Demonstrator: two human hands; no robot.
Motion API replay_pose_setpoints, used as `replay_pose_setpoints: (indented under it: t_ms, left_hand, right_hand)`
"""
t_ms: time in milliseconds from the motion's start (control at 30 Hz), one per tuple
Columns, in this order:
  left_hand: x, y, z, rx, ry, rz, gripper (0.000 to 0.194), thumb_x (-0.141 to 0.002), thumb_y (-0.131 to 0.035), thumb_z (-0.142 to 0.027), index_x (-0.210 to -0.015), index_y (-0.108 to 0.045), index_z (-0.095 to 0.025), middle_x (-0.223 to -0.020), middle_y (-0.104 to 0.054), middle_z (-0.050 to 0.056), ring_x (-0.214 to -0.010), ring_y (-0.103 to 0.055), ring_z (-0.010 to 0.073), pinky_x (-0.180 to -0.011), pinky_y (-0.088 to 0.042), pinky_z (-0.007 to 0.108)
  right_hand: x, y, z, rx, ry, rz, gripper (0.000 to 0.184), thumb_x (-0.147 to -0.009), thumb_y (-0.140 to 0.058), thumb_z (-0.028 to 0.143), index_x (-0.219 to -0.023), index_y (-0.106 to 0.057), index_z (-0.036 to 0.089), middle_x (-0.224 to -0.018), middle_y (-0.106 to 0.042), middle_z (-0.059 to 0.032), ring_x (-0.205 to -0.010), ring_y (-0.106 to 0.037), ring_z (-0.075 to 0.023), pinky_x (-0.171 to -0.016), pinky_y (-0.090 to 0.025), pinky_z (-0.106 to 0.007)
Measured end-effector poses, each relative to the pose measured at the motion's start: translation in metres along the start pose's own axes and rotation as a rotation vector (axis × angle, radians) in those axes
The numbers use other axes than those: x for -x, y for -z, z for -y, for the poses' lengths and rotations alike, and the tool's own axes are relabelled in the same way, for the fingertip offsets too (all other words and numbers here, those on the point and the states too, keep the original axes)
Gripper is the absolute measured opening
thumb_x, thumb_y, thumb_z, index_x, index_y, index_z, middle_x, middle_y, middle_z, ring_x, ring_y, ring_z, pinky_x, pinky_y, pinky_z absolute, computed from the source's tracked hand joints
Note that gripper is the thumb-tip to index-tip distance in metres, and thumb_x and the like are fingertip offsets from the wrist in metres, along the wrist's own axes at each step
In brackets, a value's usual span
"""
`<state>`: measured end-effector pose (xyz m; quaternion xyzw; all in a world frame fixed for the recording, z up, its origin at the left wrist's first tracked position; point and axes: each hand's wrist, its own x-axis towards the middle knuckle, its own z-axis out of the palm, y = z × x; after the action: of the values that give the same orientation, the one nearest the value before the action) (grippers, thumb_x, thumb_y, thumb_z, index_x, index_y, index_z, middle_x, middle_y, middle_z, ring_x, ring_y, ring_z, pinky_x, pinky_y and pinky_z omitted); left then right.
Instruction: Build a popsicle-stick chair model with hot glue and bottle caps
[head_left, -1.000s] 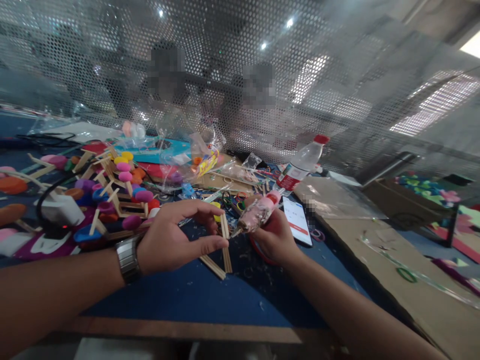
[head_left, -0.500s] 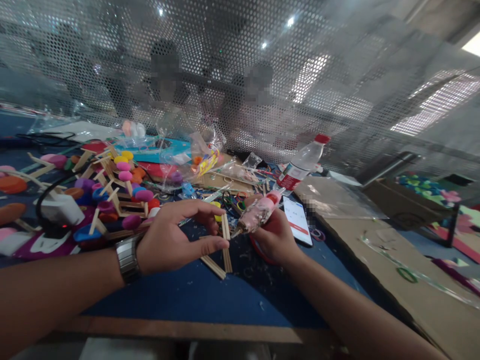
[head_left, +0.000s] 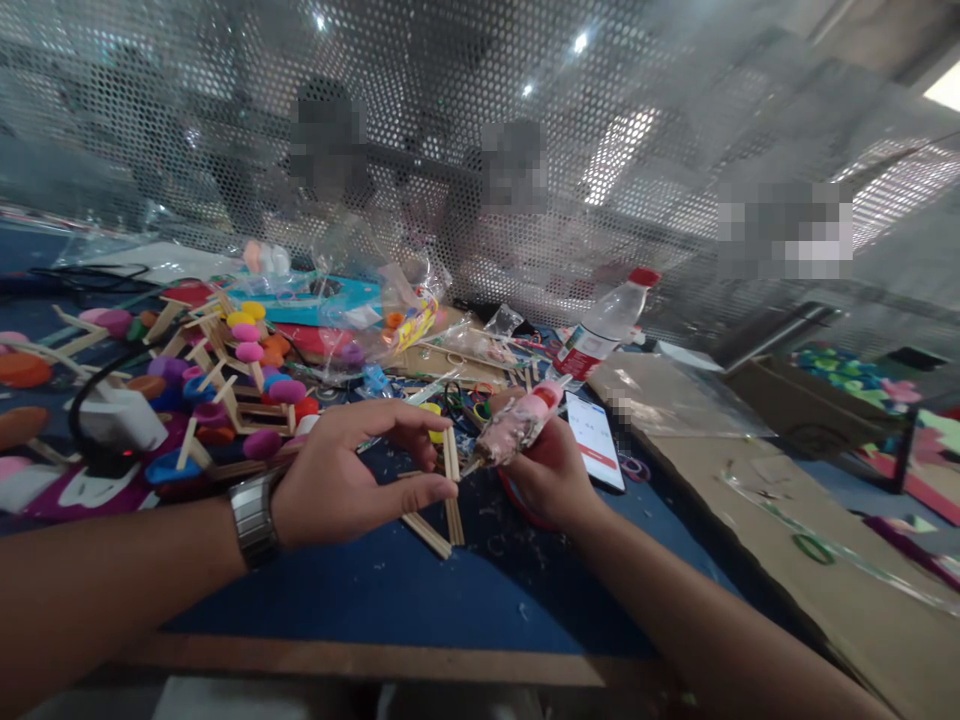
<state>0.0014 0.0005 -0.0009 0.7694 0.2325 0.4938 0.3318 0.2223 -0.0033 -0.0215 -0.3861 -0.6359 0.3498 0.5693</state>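
Note:
Between the thumb and fingers of my left hand [head_left: 352, 470] I hold short wooden sticks [head_left: 451, 455], side by side and roughly upright. My right hand [head_left: 551, 475] is wrapped round a pink hot glue gun [head_left: 517, 428], its body crusted with dried glue. The glue gun's nozzle points left and sits close to the held sticks; whether it touches them I cannot tell. Below my hands, more wooden sticks [head_left: 429, 535] lie on the blue tabletop [head_left: 360, 600].
Left of my hands stand small stick structures with coloured discs [head_left: 255, 400], beside a white plug [head_left: 124, 420] on a purple power strip [head_left: 150, 475]. A red-capped bottle [head_left: 604, 325] and a phone [head_left: 594, 440] are at the right, near a cardboard sheet [head_left: 720, 480]. Perforated metal [head_left: 420, 120] rises behind.
Both hands keep nearly the same place, with the glue gun's nozzle still near the sticks. A blurred patch now shows behind the perforated metal at the upper right.

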Motion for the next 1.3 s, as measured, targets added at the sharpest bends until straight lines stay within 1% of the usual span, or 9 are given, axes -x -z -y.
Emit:
replay_pose_setpoints:
  t_ms: [233,467,633,833,1067,1300]
  left_hand:
    - [-0.0003,0.0001,0.0005,0.009,0.003,-0.005,0.034,-0.072,-0.084,-0.027,-0.103,-0.073,-0.016,-0.078,-0.076,0.004,-0.069,-0.071,0.016,-0.069,-0.059,0.027]
    - [-0.0003,-0.0004,-0.0001,0.011,0.001,-0.005,0.033,-0.073,-0.083,-0.029,-0.103,-0.073,-0.016,-0.077,-0.076,0.005,-0.068,-0.071,0.0166,-0.068,-0.06,0.028]
    - [-0.0002,0.0002,-0.0005,0.005,0.0,0.0,0.034,-0.073,-0.084,-0.027,-0.103,-0.073,-0.016,-0.077,-0.076,0.004,-0.068,-0.071,0.0155,-0.069,-0.059,0.026]
    - [0.0,-0.0003,-0.0006,0.007,-0.003,-0.004,0.033,-0.073,-0.083,-0.026,-0.103,-0.073,-0.017,-0.078,-0.076,0.004,-0.069,-0.071,0.0155,-0.07,-0.059,0.026]
    - [-0.0004,0.0004,0.0006,-0.007,-0.009,0.007,0.034,-0.073,-0.083,-0.027,-0.104,-0.073,-0.017,-0.078,-0.076,0.004,-0.069,-0.071,0.0163,-0.07,-0.06,0.028]
    - [0.0006,0.0005,0.0001,0.002,-0.009,0.015,0.034,-0.074,-0.083,-0.027,-0.105,-0.072,-0.016,-0.079,-0.075,0.004,-0.07,-0.071,0.0154,-0.071,-0.059,0.026]
  right_hand:
    - [-0.0005,0.0007,0.0004,0.003,0.012,0.004,0.028,-0.067,-0.081,0.034,-0.069,-0.056,0.022,-0.067,-0.056,0.0009,-0.061,-0.046,-0.0148,-0.054,-0.042,-0.027]
    - [-0.0003,0.0004,0.0013,0.033,0.002,0.011,0.03,-0.068,-0.079,0.038,-0.068,-0.055,0.022,-0.065,-0.054,0.0009,-0.061,-0.044,-0.0152,-0.054,-0.041,-0.028]
    - [0.0004,0.0009,-0.0001,0.015,0.014,0.006,0.028,-0.069,-0.078,0.035,-0.067,-0.054,0.022,-0.065,-0.053,0.0012,-0.061,-0.044,-0.0149,-0.055,-0.041,-0.027]
    - [0.0003,0.0018,-0.001,0.022,0.011,0.004,0.029,-0.069,-0.079,0.038,-0.068,-0.055,0.021,-0.066,-0.055,0.0004,-0.061,-0.046,-0.0154,-0.055,-0.042,-0.028]
    - [-0.0002,0.0008,0.0002,0.032,0.012,0.001,0.027,-0.068,-0.079,0.033,-0.065,-0.055,0.022,-0.065,-0.053,0.001,-0.061,-0.044,-0.0153,-0.055,-0.04,-0.028]
    - [0.0002,0.0014,-0.0004,0.01,0.019,0.008,0.023,-0.069,-0.078,0.03,-0.066,-0.056,0.022,-0.066,-0.054,0.001,-0.062,-0.044,-0.0151,-0.055,-0.041,-0.027]
